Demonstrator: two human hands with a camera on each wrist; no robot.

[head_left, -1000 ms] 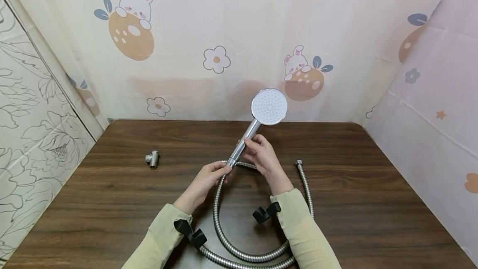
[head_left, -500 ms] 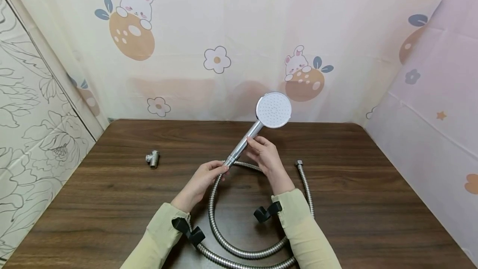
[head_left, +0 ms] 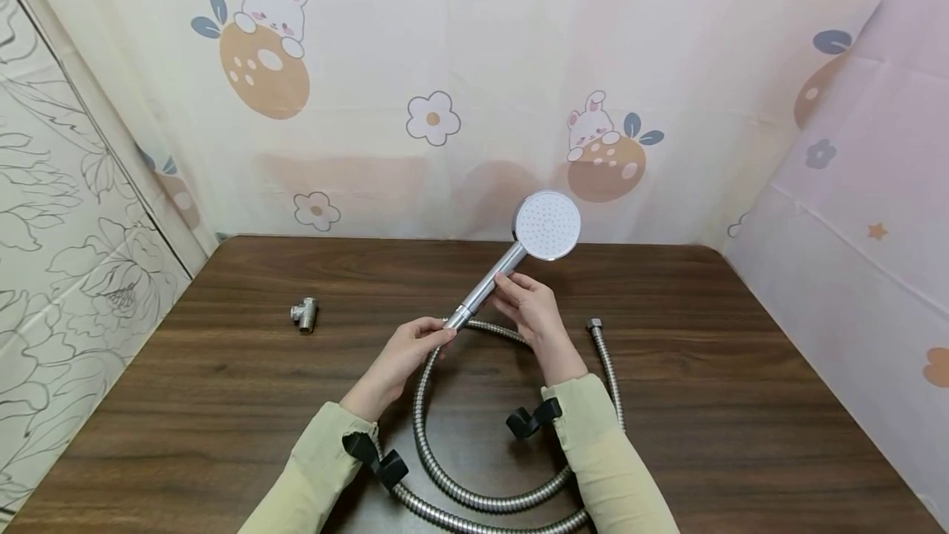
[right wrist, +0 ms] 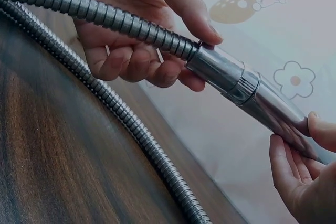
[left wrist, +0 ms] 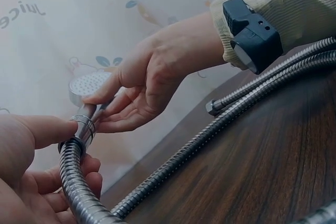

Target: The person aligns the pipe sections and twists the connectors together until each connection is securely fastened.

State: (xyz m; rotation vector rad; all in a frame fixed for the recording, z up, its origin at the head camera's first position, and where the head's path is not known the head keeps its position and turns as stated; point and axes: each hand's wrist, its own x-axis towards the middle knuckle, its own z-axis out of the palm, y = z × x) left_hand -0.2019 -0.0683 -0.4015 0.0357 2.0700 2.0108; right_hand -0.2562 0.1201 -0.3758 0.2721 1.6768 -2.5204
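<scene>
A chrome handheld shower head [head_left: 548, 226] with a round white spray face is held tilted above the table, its face toward the head camera. My right hand [head_left: 532, 310] grips the middle of its handle between thumb and fingers. At the handle's lower end my left hand [head_left: 404, 357] pinches the smooth metal connector [right wrist: 215, 68] of the hose. That connector sits against the handle in line with it. The ribbed metal shower hose [head_left: 423, 419] runs down from there and loops over the table, passing under both forearms.
A small chrome tee fitting [head_left: 304, 316] lies on the wooden table [head_left: 185, 402] at the left. The hose's other end, with a hex nut [head_left: 594, 324], rests right of my right hand. A printed curtain [head_left: 489, 39] hangs behind the table.
The shower head has tipped down and to the right, with my right hand shifting slightly right along with it. My left hand has moved a little left, still holding the connector.
</scene>
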